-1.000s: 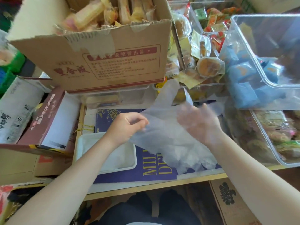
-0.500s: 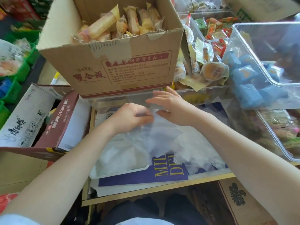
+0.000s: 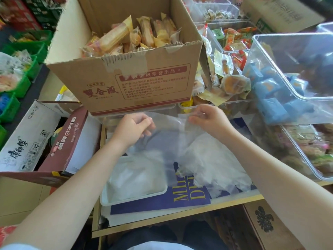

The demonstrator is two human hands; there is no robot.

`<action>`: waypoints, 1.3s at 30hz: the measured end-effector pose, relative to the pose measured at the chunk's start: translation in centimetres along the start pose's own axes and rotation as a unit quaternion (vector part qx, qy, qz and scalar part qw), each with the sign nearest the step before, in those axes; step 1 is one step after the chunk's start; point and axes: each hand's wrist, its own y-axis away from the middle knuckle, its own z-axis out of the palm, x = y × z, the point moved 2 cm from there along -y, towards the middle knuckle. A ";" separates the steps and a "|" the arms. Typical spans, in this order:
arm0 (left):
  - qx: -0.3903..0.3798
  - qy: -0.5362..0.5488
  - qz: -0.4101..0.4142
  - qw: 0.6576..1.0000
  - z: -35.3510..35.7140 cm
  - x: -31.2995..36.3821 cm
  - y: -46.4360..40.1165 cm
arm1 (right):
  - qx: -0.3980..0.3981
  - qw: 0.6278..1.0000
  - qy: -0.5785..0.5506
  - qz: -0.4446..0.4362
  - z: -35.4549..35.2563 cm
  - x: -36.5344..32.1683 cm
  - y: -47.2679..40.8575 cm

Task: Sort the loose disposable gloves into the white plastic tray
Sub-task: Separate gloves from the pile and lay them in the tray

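A clear disposable glove is stretched in the air between both hands, above the table. My left hand pinches its left edge and my right hand pinches its right edge. Below, the white plastic tray sits on a blue book, with crumpled clear gloves lying in it. A loose heap of gloves lies on the table to the right of the tray, under my right forearm.
A cardboard box of wrapped snacks stands just behind my hands. Clear plastic bins with blue packets and other snacks fill the right side. Opened cartons stand at the left. The table's front edge runs below the blue book.
Both hands were pressing gloves down near the tray half a second ago. They have since risen and moved apart, and a glove is now spread between them.
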 end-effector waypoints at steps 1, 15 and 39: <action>0.022 0.024 -0.020 0.999 -0.2 -0.3 -0.2 | 0.019 0.999 -0.030 0.016 -0.7 0.4 0.0; 0.091 0.272 -0.078 0.955 0.0 -0.6 -1.9 | -0.300 0.875 -0.365 -0.108 -3.4 -6.1 4.2; -0.171 0.341 -0.010 0.924 2.3 2.4 2.3 | 0.075 0.933 -0.316 0.154 0.9 -2.7 2.8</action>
